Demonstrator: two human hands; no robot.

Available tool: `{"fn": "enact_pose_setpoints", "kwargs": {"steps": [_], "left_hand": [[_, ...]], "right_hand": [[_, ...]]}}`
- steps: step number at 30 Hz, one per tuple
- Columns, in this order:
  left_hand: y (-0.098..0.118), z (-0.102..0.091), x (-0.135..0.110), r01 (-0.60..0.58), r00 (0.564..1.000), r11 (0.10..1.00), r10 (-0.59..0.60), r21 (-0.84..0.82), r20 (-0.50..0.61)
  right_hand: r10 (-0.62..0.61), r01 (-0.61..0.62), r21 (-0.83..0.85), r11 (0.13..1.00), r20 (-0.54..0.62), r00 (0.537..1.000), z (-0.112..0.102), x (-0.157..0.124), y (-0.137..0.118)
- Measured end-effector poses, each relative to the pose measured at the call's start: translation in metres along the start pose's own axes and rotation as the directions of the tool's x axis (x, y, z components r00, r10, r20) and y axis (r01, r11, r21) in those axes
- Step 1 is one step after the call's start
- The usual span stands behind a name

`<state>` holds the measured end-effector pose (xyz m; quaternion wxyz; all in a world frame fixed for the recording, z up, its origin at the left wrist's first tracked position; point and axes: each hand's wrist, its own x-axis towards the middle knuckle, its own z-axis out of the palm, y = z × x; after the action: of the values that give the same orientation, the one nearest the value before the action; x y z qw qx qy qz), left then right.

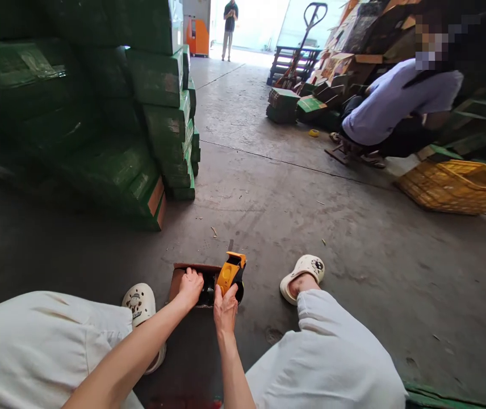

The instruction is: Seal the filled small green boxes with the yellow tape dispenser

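Observation:
I sit low with white trousers and white clogs, knees apart. Between my feet a flat brown carton (181, 271) lies on the concrete floor. My left hand (191, 286) is closed, pressing down on the carton's near end. My right hand (226, 307) is wrapped round an orange and black tape dispenser (230, 274), which rests on the carton's right end. The roll of the dispenser is partly hidden by my fingers.
Tall stacks of green flat boxes (158, 113) rise at the left. At the right a person in a pale shirt (396, 102) sits among boxes, beside a yellow plastic crate (456, 184). A pallet jack (300, 45) and another person (229, 28) stand far back.

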<state>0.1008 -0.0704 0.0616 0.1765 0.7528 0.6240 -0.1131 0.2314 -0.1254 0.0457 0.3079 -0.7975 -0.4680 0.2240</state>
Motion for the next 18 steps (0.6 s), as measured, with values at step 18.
{"fn": "enact_pose_setpoints", "kwargs": {"steps": [18], "left_hand": [[-0.028, 0.01, -0.004, -0.415, 0.91, 0.883, 0.404, 0.219, 0.096]], "right_hand": [[-0.221, 0.194, -0.252, 0.948, -0.083, 0.972, 0.031, -0.01, 0.029]]}}
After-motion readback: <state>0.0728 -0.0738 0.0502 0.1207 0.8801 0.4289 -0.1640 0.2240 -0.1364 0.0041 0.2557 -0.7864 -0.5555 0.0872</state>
